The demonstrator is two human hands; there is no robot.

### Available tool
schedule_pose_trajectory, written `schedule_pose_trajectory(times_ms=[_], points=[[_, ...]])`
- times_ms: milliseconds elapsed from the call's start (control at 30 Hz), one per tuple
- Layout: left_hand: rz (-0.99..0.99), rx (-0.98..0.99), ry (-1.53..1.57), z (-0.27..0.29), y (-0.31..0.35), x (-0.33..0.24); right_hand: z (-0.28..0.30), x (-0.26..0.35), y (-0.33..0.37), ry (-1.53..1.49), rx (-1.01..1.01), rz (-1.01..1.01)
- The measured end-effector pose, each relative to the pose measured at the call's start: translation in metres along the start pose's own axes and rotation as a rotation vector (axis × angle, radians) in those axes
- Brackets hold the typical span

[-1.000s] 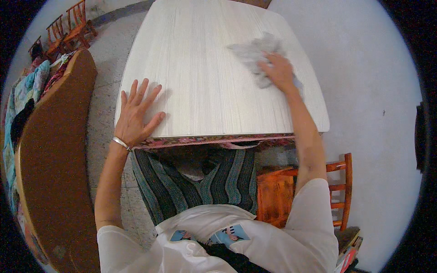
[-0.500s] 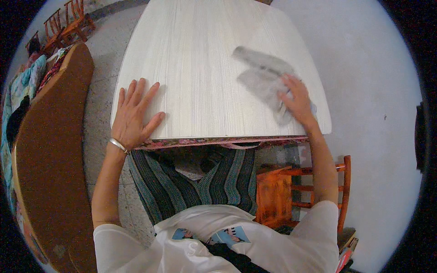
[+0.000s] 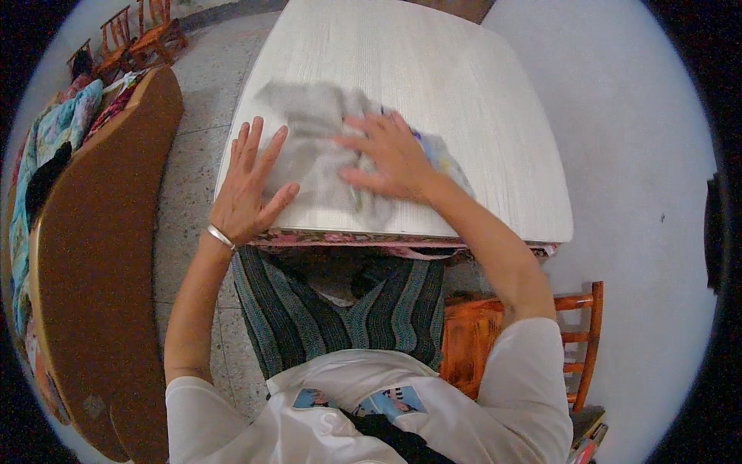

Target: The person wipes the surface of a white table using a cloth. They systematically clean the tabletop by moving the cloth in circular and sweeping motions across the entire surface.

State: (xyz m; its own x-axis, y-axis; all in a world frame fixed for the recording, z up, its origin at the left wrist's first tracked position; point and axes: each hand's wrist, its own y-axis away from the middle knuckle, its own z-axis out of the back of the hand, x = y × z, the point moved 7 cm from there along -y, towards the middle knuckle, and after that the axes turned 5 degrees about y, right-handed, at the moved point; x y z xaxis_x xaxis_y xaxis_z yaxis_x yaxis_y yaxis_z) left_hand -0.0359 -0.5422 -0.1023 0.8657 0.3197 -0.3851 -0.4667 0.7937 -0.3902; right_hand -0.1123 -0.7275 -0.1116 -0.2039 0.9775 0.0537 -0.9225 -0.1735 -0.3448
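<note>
A grey cloth, smeared by motion, lies spread over the near left part of a white wood-grain table. Bits of blue and yellow show on the cloth's right side. My right hand presses on it from above, fingers stretched apart and slightly blurred. At the table's left edge my left hand rests flat with its fingers spread, right beside the cloth's left margin. It wears a silver bracelet at the wrist and grips nothing.
A wooden chair stands close on my right, by the pale wall. To the left is a brown curved board with bedding behind it. Several small chairs stand far left. Patterned fabric shows under the table's near edge.
My right hand has swept the cloth leftward across the table, from the right side to near my left hand. My left hand keeps its place on the edge. The whole view has shifted slightly.
</note>
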Motion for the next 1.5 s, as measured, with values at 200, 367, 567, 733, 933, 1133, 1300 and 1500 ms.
schedule_pose_trajectory(times_ms=[200, 367, 567, 733, 933, 1133, 1300, 1500], points=[[-0.03, -0.001, -0.004, -0.001, -0.003, -0.007, 0.048, -0.03, 0.092, -0.03, 0.097, -0.055], [-0.041, -0.008, 0.047, -0.003, -0.009, -0.011, 0.036, -0.147, 0.08, 0.144, -0.059, -0.399], [-0.052, -0.104, 0.049, 0.01, -0.005, -0.007, -0.02, -0.105, -0.057, 0.265, -0.052, -0.41], [-0.071, -0.204, -0.066, 0.021, -0.005, -0.006, -0.023, 0.002, -0.076, 0.037, -0.035, -0.078], [0.086, -0.035, -0.024, -0.017, -0.035, -0.021, 0.011, -0.003, -0.023, -0.763, -0.089, -0.073], [0.29, 0.246, -0.278, -0.052, -0.071, -0.06, 0.095, -0.151, 0.142, -0.073, -0.437, -0.586], [0.152, 0.064, -0.212, -0.084, -0.114, 0.015, 0.134, -0.264, 0.333, 0.406, -0.349, -1.204], [0.595, 0.09, -0.35, -0.061, -0.167, 0.037, 0.138, -0.243, 0.324, 0.454, -0.201, -1.134]])
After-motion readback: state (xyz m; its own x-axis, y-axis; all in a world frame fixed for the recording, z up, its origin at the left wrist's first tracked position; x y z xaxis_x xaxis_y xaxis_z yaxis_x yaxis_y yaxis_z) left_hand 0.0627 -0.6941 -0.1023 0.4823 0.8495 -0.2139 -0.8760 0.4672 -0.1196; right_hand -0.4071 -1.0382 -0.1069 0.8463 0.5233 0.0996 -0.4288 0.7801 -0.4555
